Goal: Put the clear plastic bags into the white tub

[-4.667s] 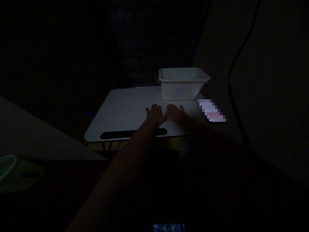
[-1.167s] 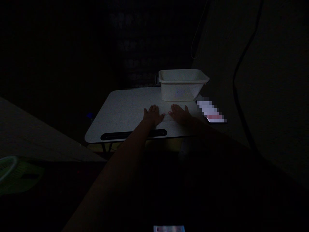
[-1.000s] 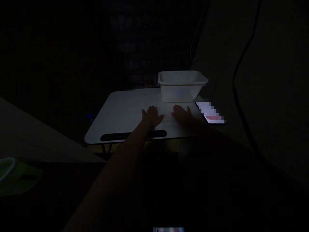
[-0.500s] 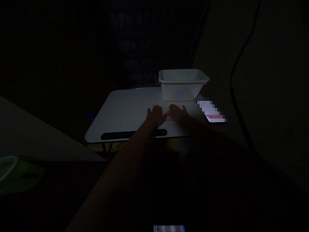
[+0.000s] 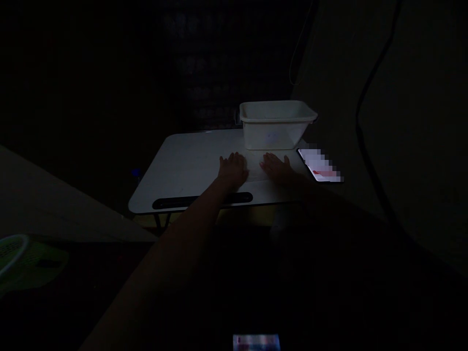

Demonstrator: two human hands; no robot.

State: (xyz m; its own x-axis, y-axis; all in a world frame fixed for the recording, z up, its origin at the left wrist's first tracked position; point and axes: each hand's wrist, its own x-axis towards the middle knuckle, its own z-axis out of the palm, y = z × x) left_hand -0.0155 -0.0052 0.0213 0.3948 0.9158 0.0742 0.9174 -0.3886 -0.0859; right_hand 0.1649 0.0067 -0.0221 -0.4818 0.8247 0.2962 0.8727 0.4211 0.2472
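In dim light, a white table [image 5: 190,163] with rounded corners holds both hands. My left hand [image 5: 233,169] lies palm down near the middle of the tabletop, fingers spread. To its right, my right hand [image 5: 277,168] is also palm down with the thumb apart, a short gap between the two. Neither one shows anything in its grasp. Just beyond them stands a white plastic tub [image 5: 272,135]. A faint sheet or crease shows on the surface between the hands; it is too dark to make out.
A lit tablet or phone [image 5: 320,165] lies at the table's right edge. A dark slot [image 5: 175,202] runs along the front edge. On the far left is a green basket [image 5: 32,263]. A cable [image 5: 360,126] hangs on the right, and another lit screen [image 5: 256,342] shows at the bottom.
My hands have moved apart: the left slightly left, the right to the right, widening the gap between them. The view has shifted slightly.
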